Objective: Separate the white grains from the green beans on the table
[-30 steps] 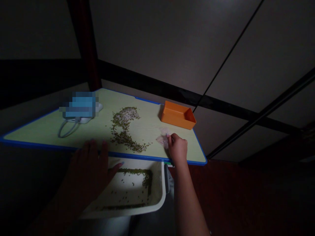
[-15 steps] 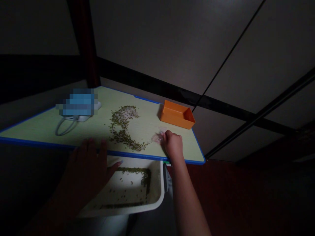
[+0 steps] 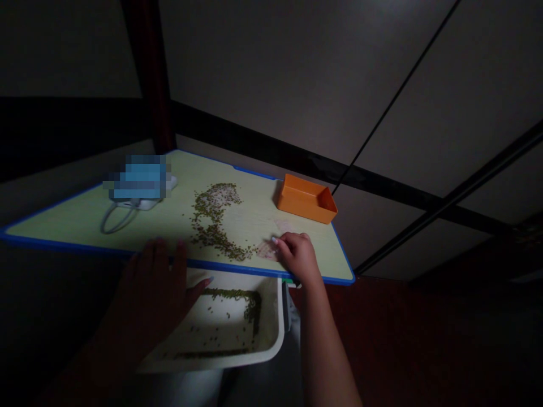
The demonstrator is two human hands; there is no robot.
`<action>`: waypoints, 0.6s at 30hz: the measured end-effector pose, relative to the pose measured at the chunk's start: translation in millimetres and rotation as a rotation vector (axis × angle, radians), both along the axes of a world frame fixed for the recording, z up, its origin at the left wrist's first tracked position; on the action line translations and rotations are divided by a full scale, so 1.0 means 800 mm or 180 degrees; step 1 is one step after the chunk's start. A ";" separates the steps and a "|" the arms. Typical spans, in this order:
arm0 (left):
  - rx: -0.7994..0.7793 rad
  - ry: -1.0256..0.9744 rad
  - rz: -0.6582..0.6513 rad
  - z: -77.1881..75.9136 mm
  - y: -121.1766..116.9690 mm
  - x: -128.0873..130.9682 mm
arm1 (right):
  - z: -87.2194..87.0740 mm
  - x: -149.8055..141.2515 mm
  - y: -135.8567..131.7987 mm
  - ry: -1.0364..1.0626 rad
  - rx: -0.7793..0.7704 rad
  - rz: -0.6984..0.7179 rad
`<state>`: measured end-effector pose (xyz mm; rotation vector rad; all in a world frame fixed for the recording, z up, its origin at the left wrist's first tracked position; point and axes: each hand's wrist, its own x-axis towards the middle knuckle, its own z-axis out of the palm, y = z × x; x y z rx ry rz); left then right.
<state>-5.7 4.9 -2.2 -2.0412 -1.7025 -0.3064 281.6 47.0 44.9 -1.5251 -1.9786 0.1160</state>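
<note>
My right hand (image 3: 299, 255) is closed in a pinch low over the right part of the board (image 3: 169, 226), on a thin, see-through piece with pinkish marks (image 3: 268, 250). Its exact kind does not show. Left of it lies a curved spread of small green beans (image 3: 220, 240), which look like mung beans. Whitish grains (image 3: 218, 196) are mixed into the far end of the spread. My left hand (image 3: 156, 288), dark in shadow, rests with fingers apart on the front edge of the board. Below, a white tub (image 3: 274, 339) holds more green beans along its edges.
An orange box (image 3: 305, 206) stands at the board's back right. On the left sits a blurred-out blue and white device with a looped grey cord (image 3: 106, 223). Cabinet panels (image 3: 275, 73) rise behind the board, and reddish floor (image 3: 382, 328) shows at right.
My right hand has drawn slightly nearer, with the pinkish see-through piece shifting along toward the front edge. My left hand stays in place. The bean spread looks unchanged.
</note>
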 end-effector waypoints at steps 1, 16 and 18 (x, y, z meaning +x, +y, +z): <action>0.0012 0.0009 -0.0010 0.000 0.000 0.000 | 0.001 -0.001 0.000 -0.0066 -0.0012 -0.0088; 0.0068 0.0051 -0.0024 0.003 0.000 0.003 | 0.012 -0.015 0.000 -0.0880 -0.0292 -0.0927; 0.0061 0.0019 -0.0032 0.003 0.000 0.003 | 0.011 -0.015 0.000 -0.0891 -0.0264 -0.0824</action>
